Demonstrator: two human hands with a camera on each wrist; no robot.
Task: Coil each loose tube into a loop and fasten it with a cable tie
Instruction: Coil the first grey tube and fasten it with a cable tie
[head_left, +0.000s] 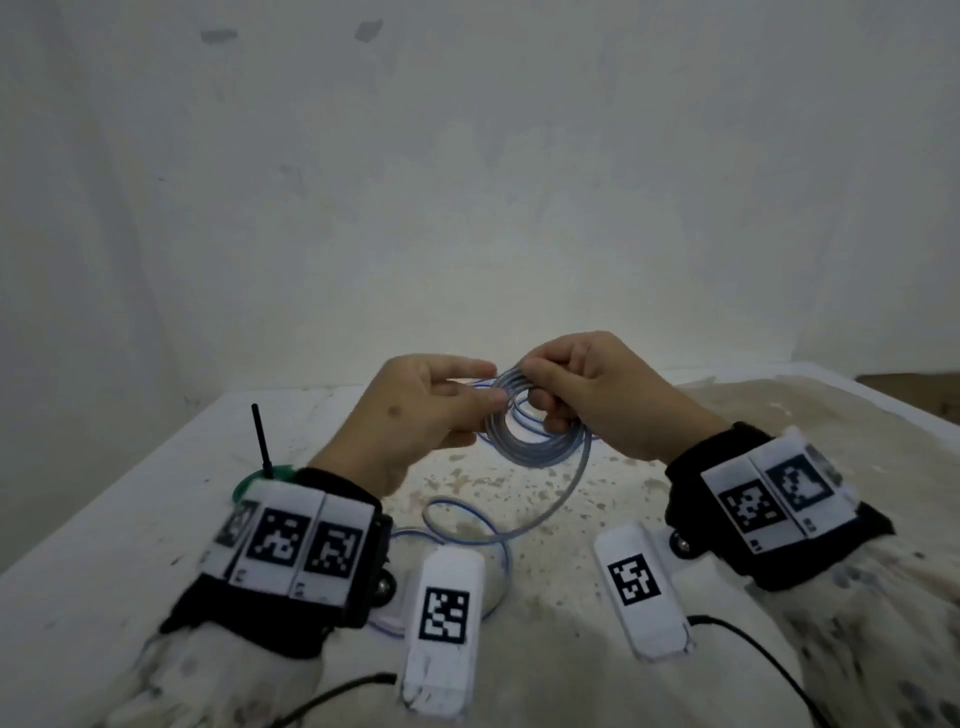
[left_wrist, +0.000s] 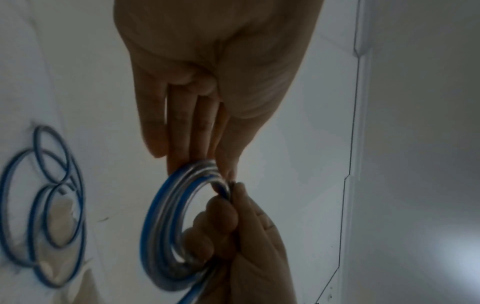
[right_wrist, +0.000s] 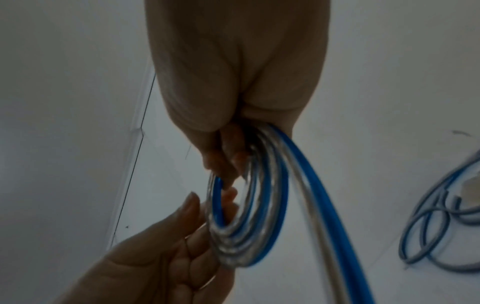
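A clear tube with a blue stripe is wound into a small coil (head_left: 524, 441) held above the white table (head_left: 130, 519). My left hand (head_left: 491, 384) pinches the coil's left side between thumb and fingers. My right hand (head_left: 540, 395) grips its top right with curled fingers. In the left wrist view the left hand (left_wrist: 205, 164) pinches the coil (left_wrist: 161, 226) from above. The right wrist view shows the right hand (right_wrist: 231, 160) closed round the coil (right_wrist: 246, 226). The tube's loose tail (head_left: 561, 499) hangs to the table and ends in loops (head_left: 467, 519).
More loose tube loops (left_wrist: 52, 205) lie flat on the table, also seen as tube loops (right_wrist: 441, 226) at the right. A thin black stick (head_left: 261, 441) rises from a green ring (head_left: 275, 473) by my left wrist. A wall stands behind the table's far edge.
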